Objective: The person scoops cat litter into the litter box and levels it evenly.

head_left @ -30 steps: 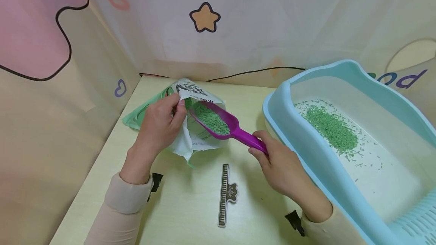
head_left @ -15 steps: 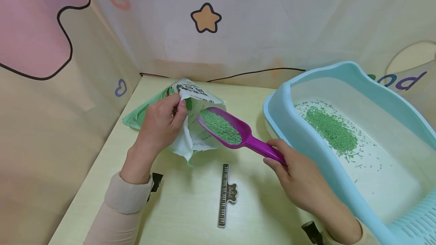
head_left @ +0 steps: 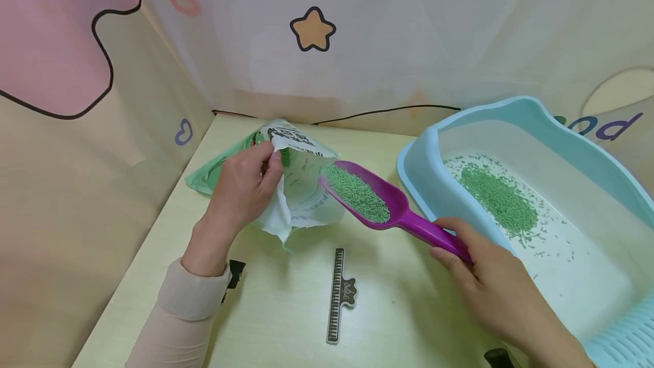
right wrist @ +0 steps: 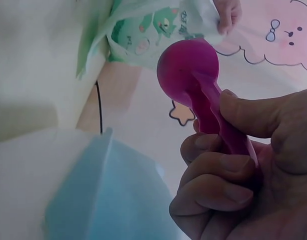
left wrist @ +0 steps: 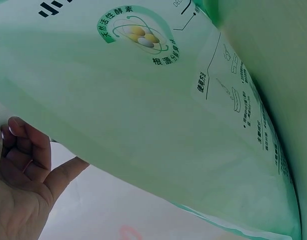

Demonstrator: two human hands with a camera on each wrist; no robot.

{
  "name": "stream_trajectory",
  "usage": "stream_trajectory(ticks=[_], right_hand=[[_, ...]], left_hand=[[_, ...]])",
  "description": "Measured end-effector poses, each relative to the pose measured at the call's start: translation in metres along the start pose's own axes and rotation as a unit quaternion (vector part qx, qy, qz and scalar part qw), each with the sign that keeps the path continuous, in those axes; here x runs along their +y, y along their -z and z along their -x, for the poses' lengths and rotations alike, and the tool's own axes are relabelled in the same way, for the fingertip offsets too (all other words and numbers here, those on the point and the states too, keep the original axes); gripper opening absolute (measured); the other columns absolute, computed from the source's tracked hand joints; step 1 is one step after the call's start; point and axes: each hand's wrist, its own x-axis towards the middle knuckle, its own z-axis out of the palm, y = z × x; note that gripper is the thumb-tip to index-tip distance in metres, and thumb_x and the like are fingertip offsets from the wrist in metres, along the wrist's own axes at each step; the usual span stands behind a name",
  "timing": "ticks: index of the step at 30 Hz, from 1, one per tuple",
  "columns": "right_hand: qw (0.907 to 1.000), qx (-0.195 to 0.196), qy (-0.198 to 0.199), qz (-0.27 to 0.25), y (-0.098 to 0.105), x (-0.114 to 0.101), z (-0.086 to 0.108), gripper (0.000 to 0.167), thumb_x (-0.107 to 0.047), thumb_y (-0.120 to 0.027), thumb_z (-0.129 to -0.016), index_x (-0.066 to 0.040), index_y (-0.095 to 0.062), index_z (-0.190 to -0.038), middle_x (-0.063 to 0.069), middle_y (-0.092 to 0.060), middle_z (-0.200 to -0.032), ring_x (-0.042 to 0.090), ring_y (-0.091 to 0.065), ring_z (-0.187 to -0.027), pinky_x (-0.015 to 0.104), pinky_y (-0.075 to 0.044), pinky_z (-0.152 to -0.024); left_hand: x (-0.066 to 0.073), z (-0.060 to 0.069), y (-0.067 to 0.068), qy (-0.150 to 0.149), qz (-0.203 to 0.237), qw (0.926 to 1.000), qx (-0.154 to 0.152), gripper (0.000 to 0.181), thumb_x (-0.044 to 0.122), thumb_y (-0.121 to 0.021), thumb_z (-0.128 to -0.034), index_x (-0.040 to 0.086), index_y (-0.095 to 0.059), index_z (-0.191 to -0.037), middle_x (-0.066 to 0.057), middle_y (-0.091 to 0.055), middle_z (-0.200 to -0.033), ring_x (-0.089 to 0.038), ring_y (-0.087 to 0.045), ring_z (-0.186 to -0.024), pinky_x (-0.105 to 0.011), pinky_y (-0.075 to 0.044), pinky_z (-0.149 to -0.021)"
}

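My right hand (head_left: 503, 283) grips the handle of a purple scoop (head_left: 401, 200), its fingers curled round it in the right wrist view. Green pellets (head_left: 357, 192) fill the scoop's bowl, which is level in front of the bag's mouth. At the left, my left hand (head_left: 245, 183) pinches the upper edge of an open green-and-white bag (head_left: 311, 209) lying on its side. Its printed side (left wrist: 143, 115) fills most of the left wrist view. Some green pellets show inside the opening; deeper contents are hidden.
A light blue litter tray (head_left: 460, 203) stands at the right, with a heap of green pellets (head_left: 498, 197) on its white floor. A dark bag clip (head_left: 336, 297) lies on the pale table (head_left: 286, 311). Printed cloth (head_left: 388, 38) hangs behind.
My right hand has drawn the loaded scoop out of the bag's mouth, rightward and slightly toward me. The left hand keeps its hold on the bag's edge.
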Motion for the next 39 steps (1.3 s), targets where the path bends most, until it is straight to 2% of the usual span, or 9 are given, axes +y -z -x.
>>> stream_trajectory(ticks=[9, 16, 22, 26, 30, 33, 36, 39], right_hand=[[0.9991, -0.002, -0.041, 0.007, 0.018, 0.023, 0.012, 0.039, -0.04, -0.06, -0.104, -0.033, -0.051, -0.141, 0.0, -0.048, -0.073, 0.011, -0.042, -0.06, 0.026, -0.032, -0.052], [0.9979, 0.044, -0.046, 0.012, 0.034, 0.042, 0.017, 0.04, -0.03, -0.062, -0.104, -0.022, -0.052, -0.142, 0.003, -0.048, -0.077, 0.013, -0.041, -0.062, 0.026, -0.028, -0.052], [0.9926, 0.075, -0.092, 0.022, 0.048, 0.057, 0.017, 0.045, -0.027, -0.059, -0.105, -0.011, -0.049, -0.146, 0.011, -0.058, -0.087, 0.017, -0.043, -0.068, 0.024, -0.033, -0.051], [0.9867, 0.13, -0.098, -0.003, 0.053, 0.067, 0.019, 0.044, -0.015, -0.059, -0.104, -0.005, -0.048, -0.146, 0.016, -0.06, -0.096, 0.015, -0.043, -0.065, 0.018, -0.04, -0.049], [0.9754, 0.198, -0.087, -0.042, 0.056, 0.077, 0.022, 0.039, -0.002, -0.061, -0.101, 0.001, -0.053, -0.139, -0.014, -0.057, -0.091, 0.007, -0.045, -0.063, 0.012, -0.043, -0.051], [0.9662, 0.234, -0.091, -0.056, 0.057, 0.082, 0.022, 0.036, 0.0, -0.061, -0.099, 0.004, -0.056, -0.135, -0.036, -0.046, -0.086, -0.002, -0.045, -0.064, 0.006, -0.042, -0.054], [0.9561, 0.261, -0.119, -0.062, 0.058, 0.086, 0.021, 0.038, -0.001, -0.061, -0.099, 0.005, -0.057, -0.136, -0.038, -0.045, -0.088, -0.01, -0.045, -0.069, 0.001, -0.04, -0.059], [0.9431, 0.281, -0.163, -0.071, 0.06, 0.09, 0.02, 0.04, -0.005, -0.062, -0.1, -0.002, -0.058, -0.139, -0.036, -0.045, -0.09, -0.015, -0.045, -0.069, -0.001, -0.039, -0.062]], left_hand=[[0.001, -0.001, -0.001, 0.0, 0.0, 1.0, 0.0, 0.028, 0.01, -0.051, -0.0988, 0.009, -0.043, -0.072, -0.002, -0.035, -0.063, -0.019, -0.037, -0.058, -0.028, -0.028, -0.053], [0.001, 0.0, -0.002, 0.014, -0.003, 0.9999, -0.009, 0.028, 0.011, -0.05, -0.0993, 0.009, -0.044, -0.072, -0.003, -0.036, -0.064, -0.019, -0.039, -0.059, -0.028, -0.029, -0.054], [0.002, -0.001, -0.003, 0.012, -0.001, 0.9999, -0.007, 0.027, 0.011, -0.05, -0.0991, 0.009, -0.044, -0.073, -0.003, -0.036, -0.064, -0.019, -0.039, -0.06, -0.028, -0.029, -0.054], [0.002, -0.001, -0.003, 0.012, -0.001, 0.9999, -0.006, 0.027, 0.011, -0.051, -0.099, 0.009, -0.044, -0.073, -0.003, -0.036, -0.064, -0.019, -0.039, -0.06, -0.028, -0.029, -0.054], [0.002, -0.002, -0.004, 0.014, -0.001, 0.9999, -0.006, 0.027, 0.011, -0.05, -0.0988, 0.009, -0.044, -0.073, -0.002, -0.035, -0.064, -0.019, -0.039, -0.06, -0.028, -0.029, -0.055], [0.002, -0.002, -0.003, 0.016, -0.002, 0.9999, -0.007, 0.027, 0.011, -0.05, -0.0986, 0.009, -0.044, -0.073, -0.002, -0.035, -0.064, -0.02, -0.039, -0.06, -0.029, -0.029, -0.055], [0.002, -0.002, -0.003, 0.017, -0.005, 0.9998, -0.006, 0.027, 0.011, -0.05, -0.0986, 0.009, -0.044, -0.073, -0.003, -0.036, -0.064, -0.02, -0.039, -0.06, -0.029, -0.03, -0.055], [0.003, -0.001, -0.003, 0.019, -0.006, 0.9998, -0.006, 0.026, 0.011, -0.05, -0.0985, 0.009, -0.044, -0.073, -0.003, -0.036, -0.064, -0.02, -0.039, -0.06, -0.029, -0.029, -0.055]])
